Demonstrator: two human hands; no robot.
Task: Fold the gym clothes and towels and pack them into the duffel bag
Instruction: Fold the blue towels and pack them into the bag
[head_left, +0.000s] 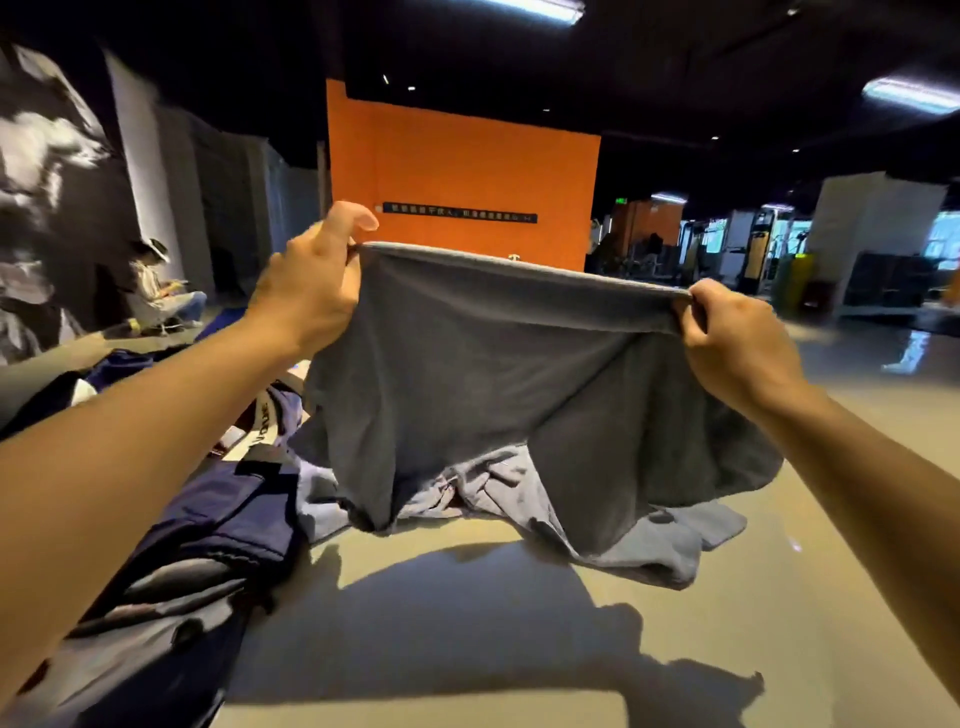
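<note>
So the person has a dark grey towel (467, 374) held up in the air, left hand (311, 283) pinching one top corner and right hand (737, 338) pinching the other, fingers curled tight on the hem at both ends. The top edge runs pretty much straight from grip to grip, left to right across the body, and that's the long axis as held; it sits a touch higher at the left hand. Everything else just hangs down from the two grips, with the bottom draping onto a lighter grey garment (649, 540) crumpled on the floor (467, 623) below. Both hands look about equally far out, so neither is really closer. Best guess for the next move: bring one grip across to the other to halve it. Navy duffel bag (218, 519) sits down and to the left of the left hand, nothing obviously packed yet.
</note>
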